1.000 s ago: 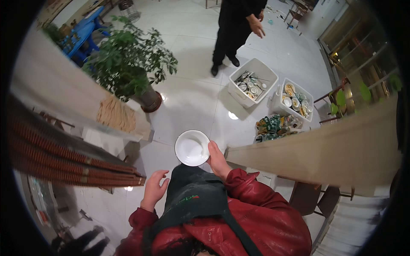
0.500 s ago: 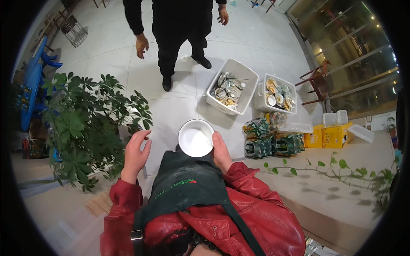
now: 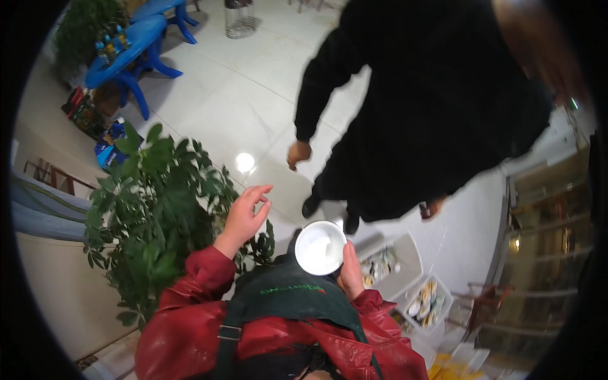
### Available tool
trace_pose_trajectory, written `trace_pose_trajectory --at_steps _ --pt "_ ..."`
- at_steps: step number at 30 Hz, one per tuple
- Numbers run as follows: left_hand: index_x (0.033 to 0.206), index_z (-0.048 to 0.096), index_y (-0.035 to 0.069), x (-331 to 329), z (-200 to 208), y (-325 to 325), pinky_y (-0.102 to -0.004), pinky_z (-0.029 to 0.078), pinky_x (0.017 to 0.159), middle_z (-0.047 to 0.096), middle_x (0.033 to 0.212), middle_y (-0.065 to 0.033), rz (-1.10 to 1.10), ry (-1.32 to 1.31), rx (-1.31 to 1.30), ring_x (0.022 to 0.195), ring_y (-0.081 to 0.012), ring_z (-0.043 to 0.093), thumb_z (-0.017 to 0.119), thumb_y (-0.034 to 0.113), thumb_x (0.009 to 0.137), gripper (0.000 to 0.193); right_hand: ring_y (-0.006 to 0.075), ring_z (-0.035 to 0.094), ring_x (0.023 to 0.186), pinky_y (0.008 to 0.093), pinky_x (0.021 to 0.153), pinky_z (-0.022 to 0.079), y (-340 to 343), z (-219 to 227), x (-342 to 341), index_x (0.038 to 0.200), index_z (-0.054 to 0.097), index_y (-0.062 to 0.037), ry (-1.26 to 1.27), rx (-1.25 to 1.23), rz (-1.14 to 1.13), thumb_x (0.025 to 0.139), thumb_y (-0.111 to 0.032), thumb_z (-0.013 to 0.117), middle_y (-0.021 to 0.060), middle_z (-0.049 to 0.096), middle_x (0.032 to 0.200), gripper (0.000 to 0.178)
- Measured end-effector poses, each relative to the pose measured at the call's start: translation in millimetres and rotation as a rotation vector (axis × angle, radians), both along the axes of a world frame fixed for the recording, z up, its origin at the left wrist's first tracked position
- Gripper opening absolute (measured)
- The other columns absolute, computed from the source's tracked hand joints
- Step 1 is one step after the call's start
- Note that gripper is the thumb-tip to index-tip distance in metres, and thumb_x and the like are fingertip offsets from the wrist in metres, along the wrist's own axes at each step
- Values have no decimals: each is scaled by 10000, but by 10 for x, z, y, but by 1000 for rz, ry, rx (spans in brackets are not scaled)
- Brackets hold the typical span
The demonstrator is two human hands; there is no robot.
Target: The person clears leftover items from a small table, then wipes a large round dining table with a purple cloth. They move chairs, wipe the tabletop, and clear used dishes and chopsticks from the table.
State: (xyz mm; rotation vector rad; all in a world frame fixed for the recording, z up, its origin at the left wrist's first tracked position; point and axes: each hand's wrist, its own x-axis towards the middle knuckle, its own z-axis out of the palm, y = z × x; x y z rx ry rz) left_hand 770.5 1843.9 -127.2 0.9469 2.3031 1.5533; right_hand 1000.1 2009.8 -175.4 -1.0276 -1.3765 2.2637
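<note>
One white bowl (image 3: 320, 247) gripped by right hand (image 3: 349, 271) | left hand (image 3: 244, 215) open, empty, now lifted beside plant (image 3: 158, 215) | person in black (image 3: 437, 107) now near, crates (image 3: 405, 285) shifted right.

Blue packages (image 3: 109, 151) on floor by plant, yellow packets (image 3: 451, 366) bottom right
</note>
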Motion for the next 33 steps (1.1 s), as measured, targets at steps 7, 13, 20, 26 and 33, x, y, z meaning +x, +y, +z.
trace_pose_trajectory --at_steps 7,13,20,26,33 --pt "1167 561 61 -1530 -227 581 -296 487 754 607 1063 -103 340 -22 80 835 -187 618 596 58 827 342 167 494 1124 300 985 374 905 146 -1775 1316 406 -9 -66 150 265 1020 -275 324 93 523 1234 406" --pt "1160 563 58 -3076 -526 1136 -286 497 739 596 1058 -96 342 -118 54 837 -183 619 589 64 831 330 201 505 1120 325 976 393 1401 94 -3113 1293 407 4 22 -39 92 1014 -256 322 121 514 1224 391" --pt "1152 569 52 -5462 -82 1933 -302 490 722 609 1052 -109 169 -21 62 814 -206 619 581 86 834 321 257 473 1200 388 1018 373 2309 347 -5401 1309 396 14 97 -151 -150 1007 -356 287 134 480 1302 490" --pt "1113 598 51 -7036 -15 2442 -325 498 724 619 1019 -117 110 -51 -26 826 -225 624 587 125 839 284 262 432 1246 402 1055 331 2981 412 -7149 1347 359 9 124 -100 -144 1002 -378 297 124 448 1346 523" --pt "1126 593 62 -9156 -447 3212 -345 506 739 621 1043 -121 86 -1 -224 830 -246 631 597 159 841 301 264 434 1245 403 1048 343 4275 -228 -9478 1345 366 0 171 -127 -22 1005 -385 272 114 449 1341 522"
